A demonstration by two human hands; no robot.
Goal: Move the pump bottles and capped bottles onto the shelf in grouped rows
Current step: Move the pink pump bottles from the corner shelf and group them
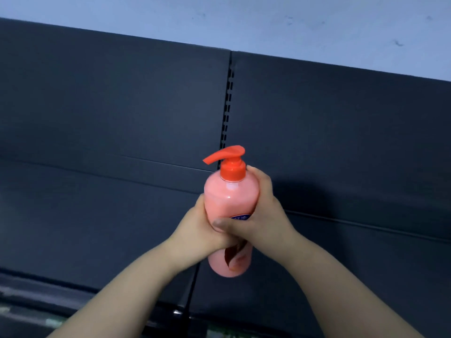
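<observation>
Shelving (85, 228) of dark metal spreads to both sides of the slotted upright (228, 98), and directly in front of that post we hold a pink pump bottle (230, 198) upright; whether its base touches the shelf board we cannot tell. Our left grip (197, 230), left of the post, wraps the bottle's middle; our right grip (264, 213), right of it, clasps the bottle from shoulder to label, thumb laid across the front. The orange-red pump head (230, 158) points its spout left of the post. A pale wall (317, 23) shows above it.
</observation>
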